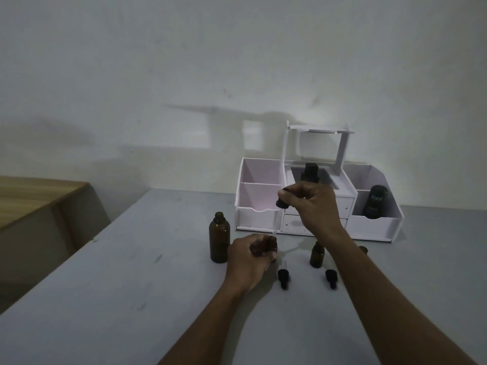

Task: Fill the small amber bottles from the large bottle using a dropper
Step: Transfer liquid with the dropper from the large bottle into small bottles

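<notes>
The large amber bottle [219,237] stands uncapped on the grey table [105,299]. Just right of it, my left hand [249,259] grips a small amber bottle [271,245], mostly hidden by the fingers. My right hand [313,204] pinches the black bulb of a dropper [282,202]; its glass tube points down into that small bottle's mouth. A second small amber bottle [317,254] stands open further right. A third small bottle [363,249] peeks from behind my right forearm. Two black dropper caps [284,278] [331,278] lie on the table in front.
A white desk organiser [374,225] with drawers and compartments sits against the wall. It holds a dark bottle [310,172] in the middle and a dark tube [376,205] at right. A wooden table [34,198] stands at far left.
</notes>
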